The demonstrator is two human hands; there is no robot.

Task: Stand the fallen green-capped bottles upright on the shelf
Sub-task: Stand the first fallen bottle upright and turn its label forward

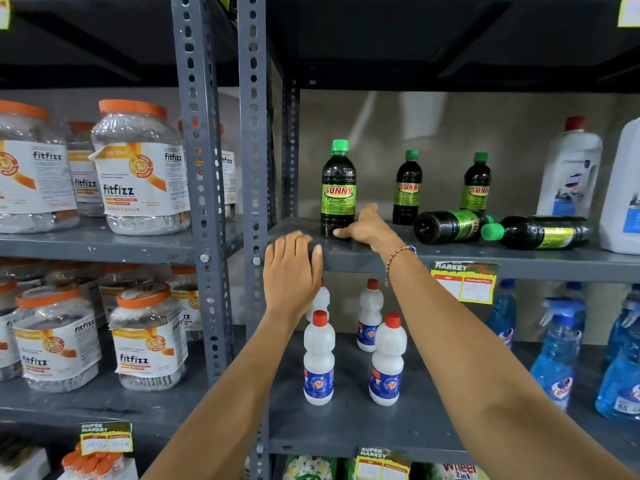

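Three dark green-capped bottles stand upright on the grey shelf [450, 259]: one at the front left [338, 188], two further back [408, 188] [477, 183]. Two more lie on their sides to the right: one shows its base toward me [446, 226], the other [538, 232] points its green cap left. My right hand [363, 225] touches the base of the front-left upright bottle, fingers loosely spread, not wrapped around it. My left hand [291, 268] rests flat on the shelf's front edge, holding nothing.
Large white jugs [571, 168] stand at the shelf's right end. White red-capped bottles [318, 358] and blue spray bottles [557, 355] fill the shelf below. Orange-lidded jars [138, 168] fill the left rack. Grey perforated uprights [254, 168] divide the racks.
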